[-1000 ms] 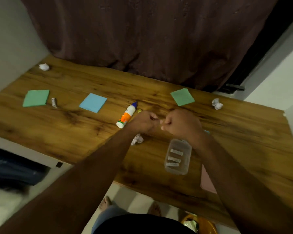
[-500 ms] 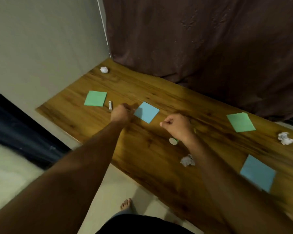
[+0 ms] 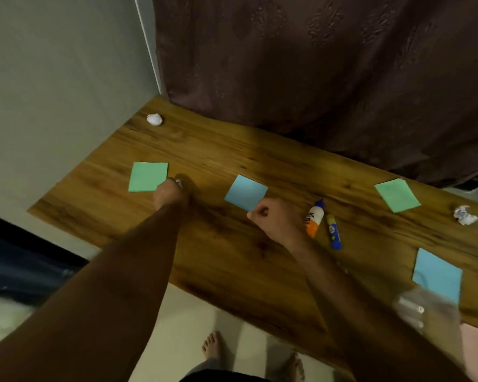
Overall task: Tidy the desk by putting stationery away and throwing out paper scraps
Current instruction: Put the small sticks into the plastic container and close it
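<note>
my left hand [image 3: 169, 194] has its grip curled down over the small white stick [image 3: 179, 183] lying just right of the near green note [image 3: 148, 176]; only the stick's tip shows past my knuckles, so i cannot tell whether i have really pinched it or am only touching it. my right hand [image 3: 273, 218] is a loose fist holding nothing that i can see, just in front of the blue note [image 3: 246, 191] beside that green one. further right from there lie the glue bottle [image 3: 314, 219] and the glue stick [image 3: 333, 232], side by side, then another green note [image 3: 397, 194], a crumpled paper ball [image 3: 465, 215] and a second blue note [image 3: 436, 274]. a second paper ball [image 3: 154, 119] sits behind the near green note, near the table [image 3: 218, 260] corner. the clear box [image 3: 425, 310] is a blur far to the right. the stick is round, i judge, so a poor pinch could roll it off the near edge, and my knuckles could drag the green note along.
</note>
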Action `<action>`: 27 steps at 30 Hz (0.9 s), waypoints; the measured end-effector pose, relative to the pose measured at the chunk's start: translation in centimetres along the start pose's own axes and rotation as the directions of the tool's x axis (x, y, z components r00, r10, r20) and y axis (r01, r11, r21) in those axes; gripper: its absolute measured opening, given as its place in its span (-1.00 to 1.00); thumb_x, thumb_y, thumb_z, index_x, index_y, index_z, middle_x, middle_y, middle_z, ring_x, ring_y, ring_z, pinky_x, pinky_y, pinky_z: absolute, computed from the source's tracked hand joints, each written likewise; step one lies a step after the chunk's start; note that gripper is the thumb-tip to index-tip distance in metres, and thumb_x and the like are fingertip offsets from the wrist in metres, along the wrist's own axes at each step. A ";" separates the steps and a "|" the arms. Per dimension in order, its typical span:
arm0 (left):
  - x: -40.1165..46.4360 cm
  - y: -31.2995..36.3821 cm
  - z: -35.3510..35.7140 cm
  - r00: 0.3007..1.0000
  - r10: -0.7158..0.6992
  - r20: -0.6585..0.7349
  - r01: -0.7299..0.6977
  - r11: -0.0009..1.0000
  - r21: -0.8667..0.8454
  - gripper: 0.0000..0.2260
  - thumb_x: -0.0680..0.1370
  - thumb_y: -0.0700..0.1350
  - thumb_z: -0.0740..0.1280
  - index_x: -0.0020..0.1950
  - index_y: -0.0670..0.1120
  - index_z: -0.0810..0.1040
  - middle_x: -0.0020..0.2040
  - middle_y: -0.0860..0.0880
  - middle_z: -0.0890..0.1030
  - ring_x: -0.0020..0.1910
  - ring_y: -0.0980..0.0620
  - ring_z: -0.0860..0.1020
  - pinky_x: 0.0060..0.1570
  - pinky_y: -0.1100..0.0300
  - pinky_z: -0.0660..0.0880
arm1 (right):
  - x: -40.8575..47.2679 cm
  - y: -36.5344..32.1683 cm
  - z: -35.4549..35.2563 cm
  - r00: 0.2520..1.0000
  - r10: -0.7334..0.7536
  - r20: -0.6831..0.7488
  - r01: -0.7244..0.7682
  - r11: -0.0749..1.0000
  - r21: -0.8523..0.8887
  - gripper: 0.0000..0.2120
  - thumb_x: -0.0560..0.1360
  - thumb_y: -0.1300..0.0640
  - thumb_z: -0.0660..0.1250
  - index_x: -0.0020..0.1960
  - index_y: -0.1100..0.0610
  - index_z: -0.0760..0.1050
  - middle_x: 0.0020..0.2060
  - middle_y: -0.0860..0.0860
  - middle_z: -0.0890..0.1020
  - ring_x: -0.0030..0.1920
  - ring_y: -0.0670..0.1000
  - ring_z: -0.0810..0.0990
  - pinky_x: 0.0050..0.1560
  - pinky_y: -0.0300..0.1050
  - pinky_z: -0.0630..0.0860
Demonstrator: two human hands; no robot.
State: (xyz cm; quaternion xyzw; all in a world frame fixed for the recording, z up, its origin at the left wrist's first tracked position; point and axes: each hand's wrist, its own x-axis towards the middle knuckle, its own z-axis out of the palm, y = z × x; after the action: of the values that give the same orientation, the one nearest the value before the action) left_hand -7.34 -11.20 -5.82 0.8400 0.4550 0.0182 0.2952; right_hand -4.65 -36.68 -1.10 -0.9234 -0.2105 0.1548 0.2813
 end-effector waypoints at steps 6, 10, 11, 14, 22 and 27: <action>-0.9 1.0 0.2 0.999 0.011 0.038 -0.011 1.000 -0.008 -0.60 0.64 0.09 0.17 0.15 -0.24 0.54 0.07 -0.21 0.60 0.07 -0.17 0.58 0.03 0.03 0.50 | 0.0 -0.2 0.6 0.997 0.071 -0.025 -0.068 0.993 0.093 -0.80 0.50 -0.09 0.38 -0.09 0.04 0.59 -0.19 -0.07 0.63 -0.15 -0.09 0.59 -0.14 -0.08 0.54; -3.8 4.8 1.7 0.941 0.255 0.225 -0.178 0.933 -0.314 -0.76 0.51 0.05 0.39 0.07 -0.07 0.62 -0.04 -0.06 0.66 -0.06 -0.06 0.62 -0.09 0.06 0.58 | -0.4 0.5 -1.3 0.982 0.191 -0.007 -0.175 0.915 0.363 -0.82 0.53 -0.04 0.36 0.02 0.05 0.58 -0.11 -0.03 0.65 -0.23 -0.06 0.65 -0.30 -0.17 0.51; -5.0 6.1 2.5 0.912 0.309 0.269 -0.181 0.892 -0.414 -0.80 0.48 -0.01 0.43 0.05 -0.06 0.63 -0.07 -0.06 0.67 -0.08 -0.07 0.63 -0.08 0.04 0.60 | -0.6 0.9 -2.1 0.973 0.230 -0.017 -0.202 0.886 0.418 -0.81 0.54 -0.05 0.35 0.06 0.05 0.57 -0.09 -0.02 0.66 -0.26 -0.07 0.65 -0.35 -0.21 0.46; -9.9 10.6 4.0 0.794 0.526 0.306 -0.316 0.786 -0.530 -0.82 0.49 -0.14 0.44 0.07 -0.10 0.64 -0.06 -0.05 0.65 -0.15 0.06 0.60 -0.16 0.20 0.54 | -1.6 2.8 -5.2 0.938 0.333 -0.097 -0.232 0.809 0.540 -0.70 0.53 -0.11 0.35 0.16 0.06 0.52 -0.04 -0.03 0.65 -0.29 -0.06 0.65 -0.42 -0.22 0.46; -24.2 20.0 10.4 0.418 0.786 0.456 -0.584 0.617 -0.528 -0.85 0.43 -0.15 0.49 -0.01 -0.09 0.67 -0.14 -0.02 0.67 -0.15 0.10 0.59 -0.08 0.11 0.54 | -11.5 13.6 -15.9 0.914 0.401 -0.058 -0.286 0.741 0.608 -0.91 0.47 0.13 0.46 -0.09 0.11 0.57 -0.29 0.06 0.64 -0.35 -0.03 0.58 -0.33 -0.18 0.52; -32.1 21.2 13.9 0.264 0.803 0.535 -0.614 0.568 -0.548 -0.84 0.42 -0.22 0.48 -0.01 -0.14 0.65 -0.19 0.09 0.61 -0.23 0.24 0.52 -0.24 0.42 0.44 | -19.5 20.0 -19.8 0.918 0.393 0.061 -0.360 0.758 0.544 -0.88 0.42 0.23 0.49 -0.06 0.11 0.62 -0.24 0.03 0.68 -0.27 -0.07 0.64 -0.25 -0.18 0.56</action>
State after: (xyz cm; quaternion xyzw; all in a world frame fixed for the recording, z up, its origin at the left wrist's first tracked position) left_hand -5.96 -51.50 1.20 0.8387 -0.1423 -0.1413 0.5063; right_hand -7.50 -69.97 6.18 -0.8321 0.0402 0.2349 0.5007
